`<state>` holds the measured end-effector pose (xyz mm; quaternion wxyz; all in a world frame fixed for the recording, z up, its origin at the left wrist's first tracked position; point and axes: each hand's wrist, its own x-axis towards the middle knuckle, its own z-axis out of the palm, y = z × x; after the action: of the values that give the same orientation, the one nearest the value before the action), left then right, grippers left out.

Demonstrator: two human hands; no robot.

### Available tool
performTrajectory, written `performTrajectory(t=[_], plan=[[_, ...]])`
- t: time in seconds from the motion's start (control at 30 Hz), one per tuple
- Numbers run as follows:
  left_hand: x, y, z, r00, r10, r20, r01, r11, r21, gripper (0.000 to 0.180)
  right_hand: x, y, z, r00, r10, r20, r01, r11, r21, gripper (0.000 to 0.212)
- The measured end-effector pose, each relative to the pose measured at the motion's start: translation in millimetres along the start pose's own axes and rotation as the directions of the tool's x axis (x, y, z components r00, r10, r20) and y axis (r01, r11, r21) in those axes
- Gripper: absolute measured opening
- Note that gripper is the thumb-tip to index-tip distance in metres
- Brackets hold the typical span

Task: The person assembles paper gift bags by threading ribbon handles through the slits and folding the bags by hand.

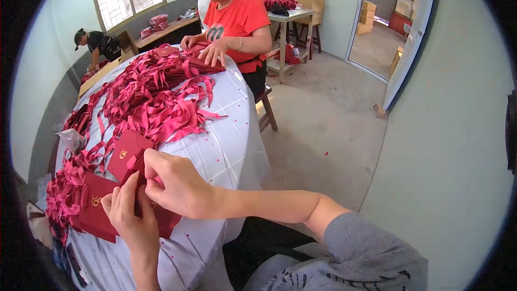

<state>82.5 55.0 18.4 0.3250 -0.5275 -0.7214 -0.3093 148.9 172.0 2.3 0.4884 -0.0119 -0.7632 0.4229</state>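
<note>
At left of the frame, the left hand (129, 210) and right hand (175, 183) pinch the edge of a flat, dark-red, gold-marked, paper-like pouch (128, 152); likely light, creasable, best gripped by its edges.

The left hand (129, 211) and right hand (180, 183) meet, fingers bent, at the near edge of a red pouch (127, 152) with a gold emblem. More pouches (96, 216) lie below on the white-covered surface (226, 148). Beyond, red ribbons (175, 114) heap up. Across stands a stool (267, 112) by a red-shirted person (245, 19), whose hands touch the pile. Behind, a door (416, 48) stands open.
</note>
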Motion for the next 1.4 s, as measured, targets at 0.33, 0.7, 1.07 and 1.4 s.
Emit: performTrajectory(t=[0.33, 0.7, 1.07, 1.4], plan=[[6, 6, 4, 0.997, 0.070, 0.038, -0.072, 0.995, 0.066, 0.021, -6, 9, 6, 0.951, -0.303, -0.057, 0.284, 0.933, -0.219, 0.021], [4, 4, 7, 0.996, 0.083, 0.043, -0.086, 0.994, 0.074, 0.020, -3, 17, -4, 0.920, -0.387, 0.062, 0.389, 0.883, -0.263, 0.022], [3, 5, 10, 0.996, 0.073, 0.045, -0.075, 0.996, 0.051, 0.021, -13, 27, 2, 0.990, -0.143, -0.011, 0.143, 0.987, 0.072, 0.017], [4, 5, 8, 0.995, 0.083, 0.060, -0.086, 0.995, 0.058, 0.021, 12, 23, -21, 0.933, 0.194, 0.303, -0.289, 0.905, 0.312, 0.010]])
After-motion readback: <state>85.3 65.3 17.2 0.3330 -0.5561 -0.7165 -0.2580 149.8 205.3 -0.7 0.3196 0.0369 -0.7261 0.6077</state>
